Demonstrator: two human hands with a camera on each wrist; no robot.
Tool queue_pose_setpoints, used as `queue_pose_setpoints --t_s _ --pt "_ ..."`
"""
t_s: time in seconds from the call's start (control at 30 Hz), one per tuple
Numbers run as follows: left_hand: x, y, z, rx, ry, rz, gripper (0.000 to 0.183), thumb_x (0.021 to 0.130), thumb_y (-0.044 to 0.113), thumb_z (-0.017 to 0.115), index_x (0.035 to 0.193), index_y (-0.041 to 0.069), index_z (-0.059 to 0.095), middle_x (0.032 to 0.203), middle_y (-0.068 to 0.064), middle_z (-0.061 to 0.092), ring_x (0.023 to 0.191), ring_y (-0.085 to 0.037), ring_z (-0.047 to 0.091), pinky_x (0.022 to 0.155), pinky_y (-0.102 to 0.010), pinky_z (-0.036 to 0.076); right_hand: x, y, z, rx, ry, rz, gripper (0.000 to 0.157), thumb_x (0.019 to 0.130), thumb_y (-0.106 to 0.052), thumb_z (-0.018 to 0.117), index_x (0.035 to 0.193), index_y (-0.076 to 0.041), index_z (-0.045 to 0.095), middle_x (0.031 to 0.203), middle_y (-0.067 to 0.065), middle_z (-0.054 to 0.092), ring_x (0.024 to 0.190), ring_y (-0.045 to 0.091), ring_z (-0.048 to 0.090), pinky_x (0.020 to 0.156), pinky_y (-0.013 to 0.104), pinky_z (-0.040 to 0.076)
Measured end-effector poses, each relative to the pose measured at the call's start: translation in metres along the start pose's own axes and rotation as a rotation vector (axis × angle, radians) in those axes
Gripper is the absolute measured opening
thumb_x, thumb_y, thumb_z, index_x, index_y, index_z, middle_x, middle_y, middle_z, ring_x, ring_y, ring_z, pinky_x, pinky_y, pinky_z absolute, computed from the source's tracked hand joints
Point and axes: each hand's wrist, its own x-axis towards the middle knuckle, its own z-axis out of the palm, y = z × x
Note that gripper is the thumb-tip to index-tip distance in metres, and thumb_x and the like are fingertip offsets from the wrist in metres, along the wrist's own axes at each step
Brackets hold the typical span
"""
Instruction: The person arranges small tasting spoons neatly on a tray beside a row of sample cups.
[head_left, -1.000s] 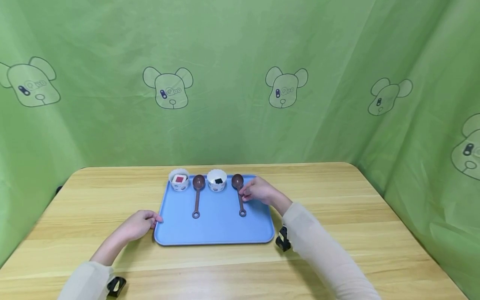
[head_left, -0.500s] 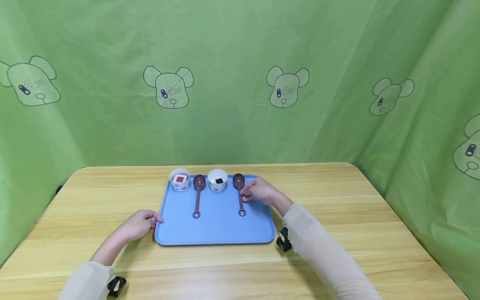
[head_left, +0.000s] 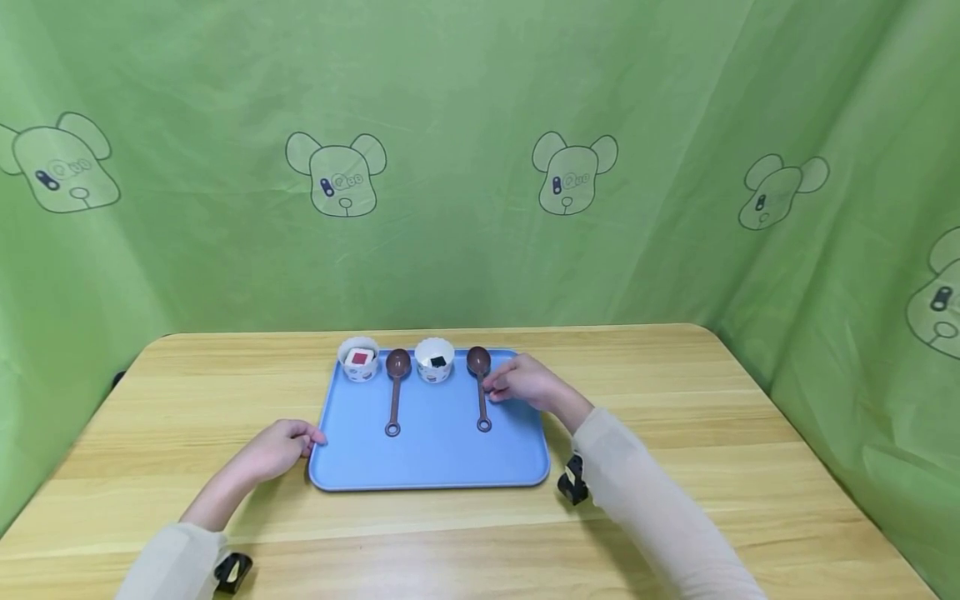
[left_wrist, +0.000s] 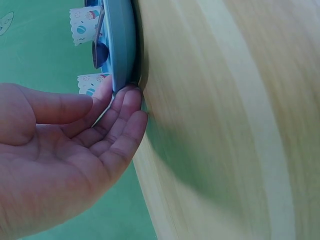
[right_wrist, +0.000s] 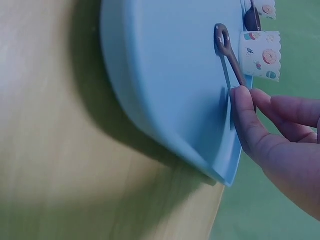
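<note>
A blue tray point(head_left: 427, 462) lies on the table and carries two brown spoons and two white paper cups. At its left rim, my left hand point(head_left: 273, 450) holds the edge; the left wrist view shows the index fingertip inside the rim and the other fingers point(left_wrist: 131, 107) along the outside. My right hand point(head_left: 528, 385) pinches the handle of the right spoon point(head_left: 478, 360), whose ringed end points toward me. The left spoon point(head_left: 397, 364) lies between the left cup point(head_left: 360, 372), holding a white piece with a red square, and the right cup point(head_left: 433, 372), holding something black.
The wooden table point(head_left: 637, 533) extends on all sides of the tray. Behind it and along the sides hangs a green curtain point(head_left: 457, 275) printed with bear heads. Black wrist devices show at the left cuff point(head_left: 232, 572) and the right cuff point(head_left: 573, 480).
The right spoon's bowl has shifted slightly to the right, and its handle stands straighter. My right hand has moved a little right. The left hand has stayed at the tray's rim.
</note>
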Motion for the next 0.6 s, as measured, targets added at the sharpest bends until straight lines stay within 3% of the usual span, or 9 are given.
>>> queue_pose_setpoints --t_s 0.23,0.37,0.6 --pt "-0.002 -0.001 0.0 0.01 0.007 -0.012 0.027 0.088 -0.006 0.034 0.097 -0.011 0.06 0.088 -0.014 0.057 0.083 -0.023 0.053 0.075 -0.039 0.044 -0.006 -0.002 -0.013 -0.059 0.018 -0.018 0.025 0.088 0.01 0.043 0.108 0.02 0.054 0.108 0.031 0.055 0.093 0.034 0.059 0.082 0.035 0.049" --pt "-0.004 -0.001 -0.001 0.024 0.009 0.006 0.027 0.088 -0.006 0.035 0.096 -0.009 0.06 0.089 -0.014 0.058 0.083 -0.024 0.053 0.076 -0.041 0.044 -0.01 -0.001 -0.022 -0.157 0.028 -0.058 0.025 0.088 0.009 0.043 0.108 0.02 0.054 0.107 0.03 0.056 0.094 0.034 0.059 0.08 0.034 0.049" --pt "-0.006 -0.005 -0.005 0.024 -0.003 0.044 0.024 0.088 -0.006 0.037 0.095 -0.008 0.06 0.091 -0.013 0.06 0.085 -0.025 0.056 0.078 -0.042 0.045 -0.016 0.002 -0.034 -0.235 0.051 -0.079 0.026 0.087 0.009 0.043 0.107 0.021 0.054 0.106 0.031 0.056 0.095 0.037 0.058 0.081 0.035 0.049"
